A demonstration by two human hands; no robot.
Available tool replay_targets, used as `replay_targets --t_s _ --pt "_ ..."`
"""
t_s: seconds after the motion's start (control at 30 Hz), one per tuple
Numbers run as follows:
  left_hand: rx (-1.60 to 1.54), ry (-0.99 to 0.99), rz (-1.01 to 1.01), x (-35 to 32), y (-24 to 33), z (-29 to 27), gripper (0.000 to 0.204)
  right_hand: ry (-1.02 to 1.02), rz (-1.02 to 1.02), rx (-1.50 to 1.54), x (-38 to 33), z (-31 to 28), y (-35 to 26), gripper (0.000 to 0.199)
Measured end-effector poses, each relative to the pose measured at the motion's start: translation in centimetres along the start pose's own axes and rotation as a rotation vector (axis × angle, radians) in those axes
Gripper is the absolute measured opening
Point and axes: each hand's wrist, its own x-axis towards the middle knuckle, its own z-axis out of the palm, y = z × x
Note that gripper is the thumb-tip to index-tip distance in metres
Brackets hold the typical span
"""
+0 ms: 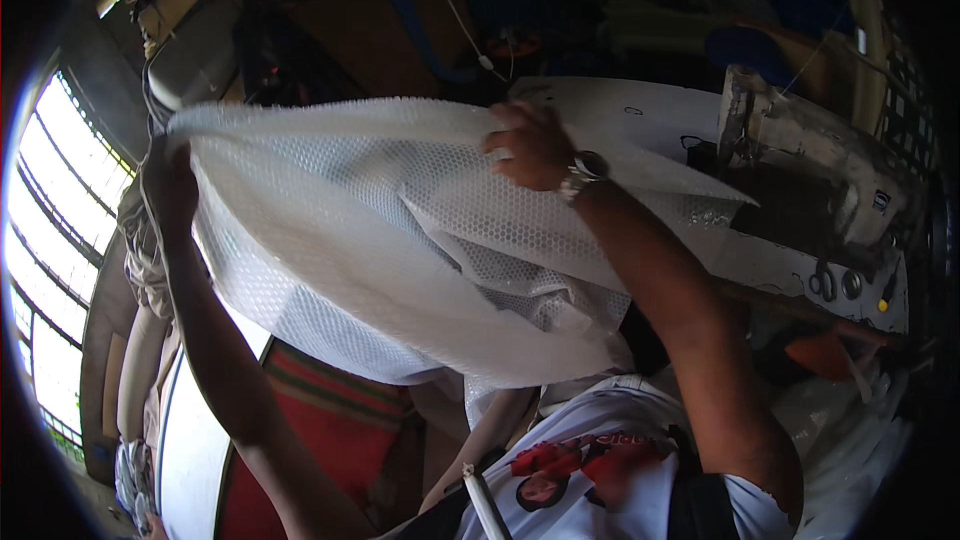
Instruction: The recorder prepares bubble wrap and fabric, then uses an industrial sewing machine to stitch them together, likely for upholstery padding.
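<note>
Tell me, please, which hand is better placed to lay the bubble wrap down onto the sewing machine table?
Probably the right hand. It grips the bubble wrap just above the white table, near the sewing machine. The left hand holds the far corner, away from the table.

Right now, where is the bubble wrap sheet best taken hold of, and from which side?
Probably along its top edge: the bubble wrap sheet hangs limp from there. The left hand pinches the left corner, the right hand grips the edge from above; lower folds sag loose.
</note>
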Motion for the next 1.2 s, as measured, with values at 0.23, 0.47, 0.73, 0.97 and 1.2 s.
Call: replay_targets --t_s 0.23,0.47,0.73,0.97,1.2 --pt "-0.05 0.145 -0.142 3.9 2.3 0.5 0.031 0.472 -0.109 0.465 -10.4 -0.5 -8.9 0.031" --pt "-0.077 0.045 -0.037 5.7 10.0 0.4 0.036 -0.183 0.106 1.151 -8.4 12.0 -13.4 0.089" --pt "-0.001 0.108 0.204 4.6 -2.8 4.8 0.037 -0.401 0.039 1.041 -16.7 8.5 -9.1 0.051" --pt "-0.298 -0.274 0.015 0.1 4.0 1.8 0.044 0.231 0.443 0.56 -27.3 -5.9 -0.8 0.023" --pt "-0.423 -0.624 0.076 -0.5 6.1 4.4 0.066 0.06 0.405 0.735 -30.5 -1.1 -7.8 0.033"
